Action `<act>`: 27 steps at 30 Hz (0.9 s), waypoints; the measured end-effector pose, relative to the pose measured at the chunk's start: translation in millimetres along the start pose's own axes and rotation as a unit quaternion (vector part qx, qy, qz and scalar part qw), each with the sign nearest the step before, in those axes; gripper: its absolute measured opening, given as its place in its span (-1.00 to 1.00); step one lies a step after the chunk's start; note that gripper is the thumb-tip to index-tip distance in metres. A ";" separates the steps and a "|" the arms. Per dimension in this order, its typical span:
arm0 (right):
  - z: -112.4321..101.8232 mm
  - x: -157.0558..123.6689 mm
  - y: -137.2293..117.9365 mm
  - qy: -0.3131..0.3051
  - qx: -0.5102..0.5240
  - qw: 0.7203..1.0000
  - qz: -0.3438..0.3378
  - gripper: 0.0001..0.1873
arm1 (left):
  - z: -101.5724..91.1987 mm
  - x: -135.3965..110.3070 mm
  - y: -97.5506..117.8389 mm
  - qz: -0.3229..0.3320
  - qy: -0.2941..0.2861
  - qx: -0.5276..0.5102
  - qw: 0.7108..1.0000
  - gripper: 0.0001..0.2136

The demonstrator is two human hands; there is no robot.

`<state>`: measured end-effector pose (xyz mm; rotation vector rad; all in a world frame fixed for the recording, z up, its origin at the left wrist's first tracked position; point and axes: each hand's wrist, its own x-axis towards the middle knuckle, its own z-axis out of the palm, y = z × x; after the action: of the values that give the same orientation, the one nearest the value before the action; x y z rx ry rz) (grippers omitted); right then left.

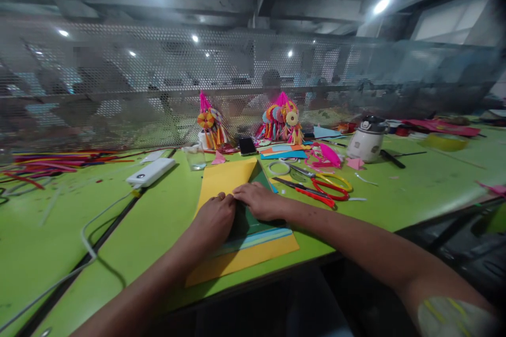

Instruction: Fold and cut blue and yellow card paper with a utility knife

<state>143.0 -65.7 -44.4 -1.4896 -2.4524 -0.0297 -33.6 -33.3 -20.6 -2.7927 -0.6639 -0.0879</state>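
Observation:
A sheet of yellow paper [225, 178] lies in front of me, its right edge folded or curled over a dark green sheet [247, 221]. My left hand [215, 217] is closed at the yellow paper's edge, the fingertips tucked down and partly hidden. Close beside it, my right hand [259, 200] presses bent fingers on the same edge, thumb side toward the left hand. Blue striped paper [256, 238] and another yellow sheet [245, 259] stick out below the green one. Two pairs of scissors, one red-handled [316, 197] and one with a yellow and red handle [332, 181], lie to the right.
A white power bank [152, 172] with a cable sits left, near a glass [195, 158]. Behind are a phone [247, 146], colourful tasselled ornaments [282, 118] and a perforated screen [158, 79]. A white jug [366, 142] stands right; the green table's [158, 231] front edge is near me.

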 end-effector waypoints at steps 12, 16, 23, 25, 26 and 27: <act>-14.8 -0.5 16.4 -0.012 -0.152 0.987 0.055 -0.68 | -5.1 -3.2 11.4 0.005 -0.015 -0.011 1.000 -0.80; -14.9 0.6 41.6 -0.024 -0.152 0.978 0.139 -0.65 | -6.1 -3.3 10.7 0.001 -0.018 -0.013 1.000 -0.81; -9.0 10.2 60.4 -0.020 -0.153 0.961 0.228 -0.67 | -7.9 -4.3 11.3 -0.004 -0.014 -0.029 0.999 -0.82; -6.7 12.0 61.5 -0.018 -0.151 0.958 0.244 -0.68 | -6.4 -4.4 10.9 -0.005 -0.008 -0.031 0.999 -0.83; -5.8 12.1 62.0 -0.015 -0.150 0.956 0.251 -0.69 | -5.4 -4.3 10.5 -0.005 -0.006 -0.031 0.999 -0.83; -5.2 11.8 62.4 -0.011 -0.149 0.954 0.259 -0.69 | -4.3 -4.3 10.1 -0.006 -0.003 -0.031 0.999 -0.84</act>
<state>193.5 -26.9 -44.2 -2.2295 -2.0596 -0.2895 -32.8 -45.0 -19.5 -2.8501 -0.6899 -0.1039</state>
